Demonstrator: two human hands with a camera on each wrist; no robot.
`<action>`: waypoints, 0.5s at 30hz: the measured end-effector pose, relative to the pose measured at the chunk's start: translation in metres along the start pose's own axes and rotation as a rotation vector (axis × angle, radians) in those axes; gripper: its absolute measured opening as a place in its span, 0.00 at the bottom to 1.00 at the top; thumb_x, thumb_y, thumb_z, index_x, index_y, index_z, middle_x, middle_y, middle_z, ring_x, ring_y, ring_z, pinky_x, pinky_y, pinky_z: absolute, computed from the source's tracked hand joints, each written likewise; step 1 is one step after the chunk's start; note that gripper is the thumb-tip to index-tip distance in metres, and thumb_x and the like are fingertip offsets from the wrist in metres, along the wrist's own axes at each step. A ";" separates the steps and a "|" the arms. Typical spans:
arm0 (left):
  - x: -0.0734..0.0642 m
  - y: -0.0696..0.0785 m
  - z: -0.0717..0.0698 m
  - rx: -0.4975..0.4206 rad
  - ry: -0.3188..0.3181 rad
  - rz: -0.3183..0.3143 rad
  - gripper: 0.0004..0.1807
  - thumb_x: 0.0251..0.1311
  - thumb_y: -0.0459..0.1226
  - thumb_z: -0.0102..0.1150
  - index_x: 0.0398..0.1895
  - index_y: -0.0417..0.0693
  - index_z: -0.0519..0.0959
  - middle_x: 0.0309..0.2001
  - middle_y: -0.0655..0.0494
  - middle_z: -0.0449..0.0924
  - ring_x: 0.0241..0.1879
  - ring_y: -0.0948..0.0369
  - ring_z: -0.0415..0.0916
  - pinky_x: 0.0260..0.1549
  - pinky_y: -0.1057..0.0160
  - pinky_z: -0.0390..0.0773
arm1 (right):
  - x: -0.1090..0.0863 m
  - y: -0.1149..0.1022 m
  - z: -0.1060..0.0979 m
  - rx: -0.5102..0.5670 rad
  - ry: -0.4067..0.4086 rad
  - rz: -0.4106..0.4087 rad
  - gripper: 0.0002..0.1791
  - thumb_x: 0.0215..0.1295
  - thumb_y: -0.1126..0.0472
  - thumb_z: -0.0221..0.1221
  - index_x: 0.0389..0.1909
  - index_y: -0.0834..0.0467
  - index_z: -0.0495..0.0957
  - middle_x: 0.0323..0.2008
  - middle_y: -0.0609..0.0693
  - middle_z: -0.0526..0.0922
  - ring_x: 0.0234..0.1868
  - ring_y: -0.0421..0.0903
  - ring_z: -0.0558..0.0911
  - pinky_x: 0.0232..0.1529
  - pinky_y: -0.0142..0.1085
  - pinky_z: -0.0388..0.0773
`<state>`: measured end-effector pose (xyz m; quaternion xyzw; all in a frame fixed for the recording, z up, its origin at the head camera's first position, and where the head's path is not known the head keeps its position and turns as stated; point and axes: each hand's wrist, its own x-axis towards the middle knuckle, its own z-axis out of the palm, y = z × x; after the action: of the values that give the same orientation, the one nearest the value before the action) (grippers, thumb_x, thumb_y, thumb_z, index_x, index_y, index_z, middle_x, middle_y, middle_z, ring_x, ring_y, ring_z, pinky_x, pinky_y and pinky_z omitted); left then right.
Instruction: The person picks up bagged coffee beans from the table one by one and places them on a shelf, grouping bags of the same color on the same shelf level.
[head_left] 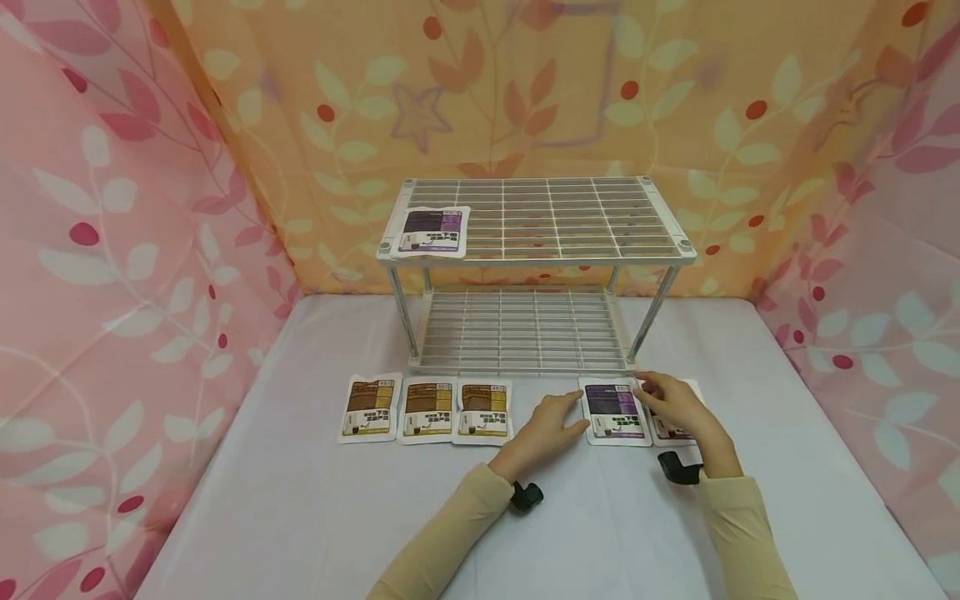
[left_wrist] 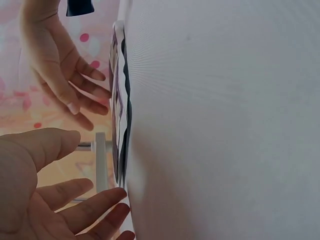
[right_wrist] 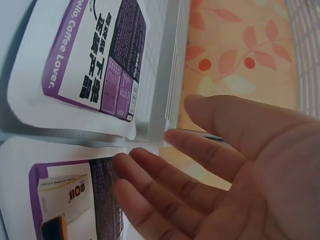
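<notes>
A purple-labelled coffee packet (head_left: 617,412) lies flat on the white cloth, between the two hands. Fingers spread, my left hand (head_left: 546,429) is at its left edge. My right hand (head_left: 675,404) hovers over a second purple packet (head_left: 671,435) and hides part of it; the fingertips are near the border between both packets. In the right wrist view, the right hand (right_wrist: 220,185) holds nothing, its fingers beside the packet tops. The left wrist view shows the packets (left_wrist: 121,110) edge-on, with the left hand (left_wrist: 65,200) loosely extended; whether it touches them I cannot tell.
A white two-tier wire rack (head_left: 570,221) stands behind the packets. Another purple packet (head_left: 432,233) rests on its top tier at the left. Three brown-and-yellow packets (head_left: 427,411) lie in a row on the cloth, left of the left hand. Patterned fabric (head_left: 480,92) encloses the table.
</notes>
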<state>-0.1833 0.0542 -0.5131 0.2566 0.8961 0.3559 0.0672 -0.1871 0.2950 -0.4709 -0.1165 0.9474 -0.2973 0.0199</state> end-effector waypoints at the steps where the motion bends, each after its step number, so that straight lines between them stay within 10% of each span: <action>1: 0.000 0.001 0.000 0.003 -0.003 -0.002 0.29 0.64 0.46 0.52 0.66 0.47 0.63 0.60 0.49 0.71 0.59 0.55 0.67 0.58 0.60 0.67 | 0.000 0.000 0.000 -0.005 -0.014 0.009 0.23 0.65 0.61 0.55 0.56 0.71 0.69 0.37 0.63 0.80 0.34 0.52 0.80 0.33 0.43 0.76; 15: 0.001 0.006 0.002 0.053 -0.021 -0.021 0.29 0.62 0.49 0.52 0.66 0.51 0.65 0.57 0.53 0.74 0.55 0.56 0.68 0.53 0.57 0.69 | -0.003 -0.002 0.007 0.036 -0.063 0.030 0.27 0.62 0.62 0.57 0.58 0.72 0.65 0.36 0.63 0.81 0.36 0.53 0.80 0.35 0.44 0.77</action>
<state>-0.1813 0.0598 -0.5104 0.2527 0.9071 0.3286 0.0734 -0.1831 0.2901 -0.4751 -0.1110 0.9425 -0.3102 0.0561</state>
